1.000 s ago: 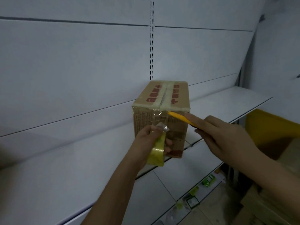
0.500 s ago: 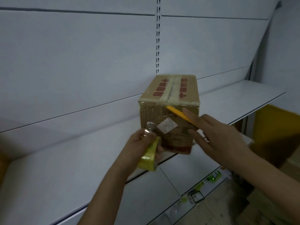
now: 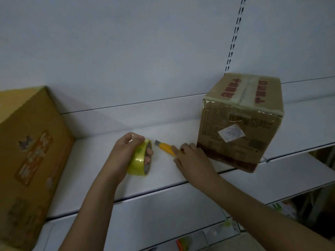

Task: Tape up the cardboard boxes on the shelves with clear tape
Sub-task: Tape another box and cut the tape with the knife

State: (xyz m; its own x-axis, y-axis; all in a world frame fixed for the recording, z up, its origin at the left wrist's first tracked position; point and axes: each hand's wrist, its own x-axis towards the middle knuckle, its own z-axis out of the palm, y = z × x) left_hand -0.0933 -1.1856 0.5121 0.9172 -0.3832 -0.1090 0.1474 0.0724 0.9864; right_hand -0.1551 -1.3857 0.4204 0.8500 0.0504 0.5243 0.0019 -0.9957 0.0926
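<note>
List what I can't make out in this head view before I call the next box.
- Large box: top seam cut off by the left edge.
- Small box: back and right faces turned away; print blurred.
- Knife: handle end under right hand.
- Tape roll: free end hidden by left hand.

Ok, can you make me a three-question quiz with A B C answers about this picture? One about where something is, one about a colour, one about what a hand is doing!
1. Where is the taped box?
A. right of both hands
B. on the floor
C. left of the tape roll

2. What colour is the knife handle?
A. blue
B. yellow
C. black

3. What is the left hand doing?
A. pointing
B. lying flat
C. gripping the tape roll

Answers:
1 A, it stands on the shelf, right of the right hand.
2 B, the handle shows yellow.
3 C, its fingers curl through the roll.
</note>
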